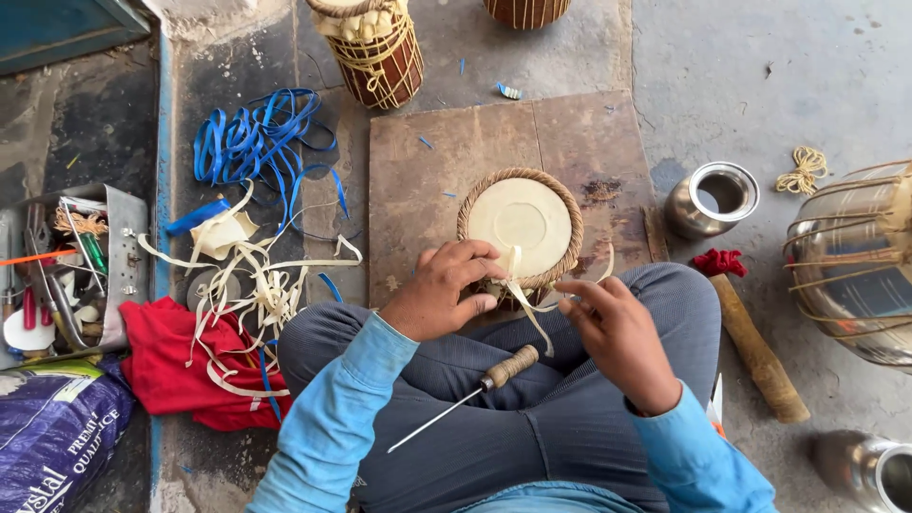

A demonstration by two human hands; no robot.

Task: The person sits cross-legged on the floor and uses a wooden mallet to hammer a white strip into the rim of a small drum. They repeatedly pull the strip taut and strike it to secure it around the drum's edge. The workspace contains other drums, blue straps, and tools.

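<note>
A small drum head [521, 223] with a pale skin and a braided rim rests against my crossed legs on a wooden board [427, 180]. My left hand [444, 288] grips its near-left rim. My right hand [617, 328] pinches a pale leather strip [528, 302] that runs from the drum's near edge. An awl with a cord-wrapped handle [480, 388] lies on my lap between both arms.
Pale strips [256, 285] and blue straps [256, 142] lie at left over a red cloth [176, 356]. A tool tray [76, 266] is far left. A wooden mallet [750, 347], a steel cup [714, 197] and a metal drum shell [855, 261] stand at right. Another drum [375, 47] stands behind.
</note>
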